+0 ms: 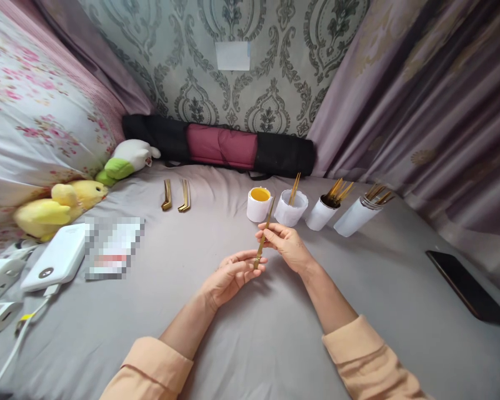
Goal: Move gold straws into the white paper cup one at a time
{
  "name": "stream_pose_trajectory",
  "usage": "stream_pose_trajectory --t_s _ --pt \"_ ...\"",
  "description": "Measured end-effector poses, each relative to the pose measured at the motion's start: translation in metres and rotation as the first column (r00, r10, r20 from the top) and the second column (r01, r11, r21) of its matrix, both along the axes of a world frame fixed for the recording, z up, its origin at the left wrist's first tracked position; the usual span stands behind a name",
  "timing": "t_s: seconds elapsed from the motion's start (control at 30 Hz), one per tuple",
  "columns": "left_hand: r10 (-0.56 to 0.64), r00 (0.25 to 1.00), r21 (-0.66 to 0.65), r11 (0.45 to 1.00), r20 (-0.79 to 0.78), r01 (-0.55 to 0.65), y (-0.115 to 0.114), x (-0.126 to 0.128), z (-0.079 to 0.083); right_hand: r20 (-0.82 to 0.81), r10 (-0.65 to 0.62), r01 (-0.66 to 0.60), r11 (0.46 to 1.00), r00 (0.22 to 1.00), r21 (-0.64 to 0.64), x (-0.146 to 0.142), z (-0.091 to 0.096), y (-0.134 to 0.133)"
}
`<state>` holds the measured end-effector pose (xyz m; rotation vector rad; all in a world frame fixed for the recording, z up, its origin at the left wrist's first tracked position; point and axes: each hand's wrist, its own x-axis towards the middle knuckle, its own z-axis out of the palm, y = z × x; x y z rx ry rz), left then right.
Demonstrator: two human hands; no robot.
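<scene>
here, both hands pinch one thin gold utensil [263,236] above a grey sheet [250,344].
broadly, a black and maroon rolled bag [220,145] lies along the far wall, a yellow plush [58,208] and a white power bank [58,256] sit far left, and a dark phone [469,286] lies far right. four white cups [289,211], three holding gold sticks, stand just behind the hands. the right hand [287,245] closes its fingertips on the utensil's middle, and the left hand [231,275] closes on its lower end. the tilted tip crosses the yellow-lined cup [258,204].

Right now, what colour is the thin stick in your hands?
Gold, seen in the head view: the stick held by left hand and right hand.
</scene>
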<state>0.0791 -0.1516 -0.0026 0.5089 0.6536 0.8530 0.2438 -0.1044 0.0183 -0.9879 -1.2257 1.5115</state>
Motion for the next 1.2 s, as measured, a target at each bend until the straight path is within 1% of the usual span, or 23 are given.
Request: stream_pose_trajectory --t_s 0.27,0.53,0.83,0.97,1.2 --pt "0.010 1.000 0.045 0.999 -0.010 -0.010 -0.001 0.000 -0.001 0.015 -0.029 0.029 1.000 0.999 0.009 0.000 -0.001 0.000" --pt "0.023 1.000 0.030 0.999 -0.018 -0.023 -0.001 0.001 -0.002 0.107 -0.087 0.083 0.996 0.990 0.042 0.000 0.011 -0.001" --pt "0.014 1.000 0.011 1.000 -0.027 -0.013 -0.002 0.000 -0.001 0.099 -0.229 0.215 0.967 0.968 0.139 0.009 0.025 0.017" --pt "0.010 0.999 0.006 1.000 -0.035 -0.010 -0.003 0.000 0.000 0.087 -0.298 0.283 0.947 0.951 0.150 0.015 0.032 0.026" --pt "0.009 0.999 0.001 1.000 -0.048 -0.009 -0.003 0.001 0.002 0.093 -0.340 0.317 0.927 0.936 0.201 0.021 0.035 0.035"
